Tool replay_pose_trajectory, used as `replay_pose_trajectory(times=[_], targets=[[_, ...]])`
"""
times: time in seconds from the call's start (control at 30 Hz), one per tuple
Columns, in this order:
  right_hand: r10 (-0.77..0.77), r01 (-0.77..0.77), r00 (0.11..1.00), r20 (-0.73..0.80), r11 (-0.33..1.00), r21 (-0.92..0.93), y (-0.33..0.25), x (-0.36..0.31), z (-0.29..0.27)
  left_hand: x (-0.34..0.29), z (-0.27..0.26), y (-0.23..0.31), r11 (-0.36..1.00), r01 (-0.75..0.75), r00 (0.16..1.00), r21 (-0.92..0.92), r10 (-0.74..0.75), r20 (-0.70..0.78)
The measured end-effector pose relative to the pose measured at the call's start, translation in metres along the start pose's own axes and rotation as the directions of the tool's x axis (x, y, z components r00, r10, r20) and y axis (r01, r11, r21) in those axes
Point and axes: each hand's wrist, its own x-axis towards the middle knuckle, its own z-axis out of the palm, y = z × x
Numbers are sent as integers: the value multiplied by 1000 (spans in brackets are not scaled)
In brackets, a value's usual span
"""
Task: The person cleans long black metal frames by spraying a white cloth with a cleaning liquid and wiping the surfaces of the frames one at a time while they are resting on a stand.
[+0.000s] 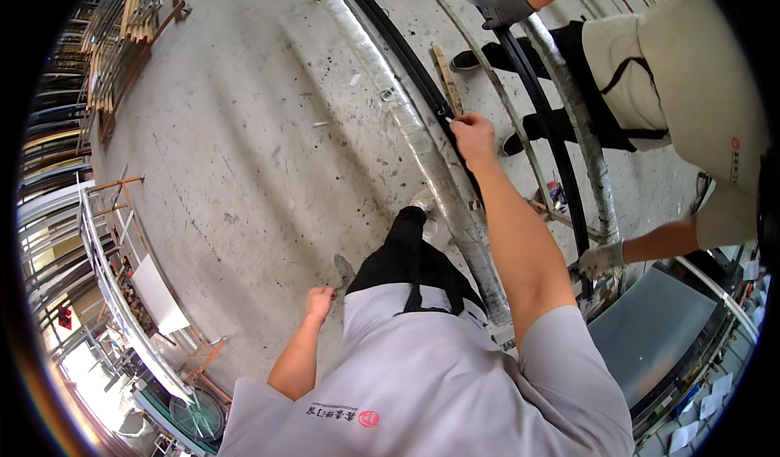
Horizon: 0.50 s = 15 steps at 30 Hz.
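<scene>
My right hand [474, 138] reaches forward to a long black profile bar [406, 55], its fingers pinched at the bar's edge. A tiny pale bit shows at the fingertips, too small to name. Beside that bar, on its left, runs a long bar wrapped in shiny clear film [422, 144]. My left hand [321, 303] hangs low by my left side, fingers curled closed; whatever may be inside is hidden. Across from me a co-worker in grey gloves grips another black bar [532, 83], with one glove [497, 0] at its far part and the other [601, 260] at its near part.
Another film-wrapped bar [581, 124] lies by the co-worker's legs. A wooden block [447, 79] sits under the bars. Racks of long profiles [122, 51] line the left, with a white panel [158, 294] leaning there. A grey-topped table [650, 327] stands at right.
</scene>
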Motion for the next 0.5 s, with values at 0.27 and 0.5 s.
replay_pose_trajectory(times=[0.27, 0.5], targets=[[140, -131, 990, 21, 854, 504, -34, -22, -6, 2, -19, -20, 956, -140, 990, 259, 143, 5], [-176, 126, 970, -166, 953, -275, -100, -20, 12, 96, -65, 87, 943, -187, 981, 274, 195, 1]])
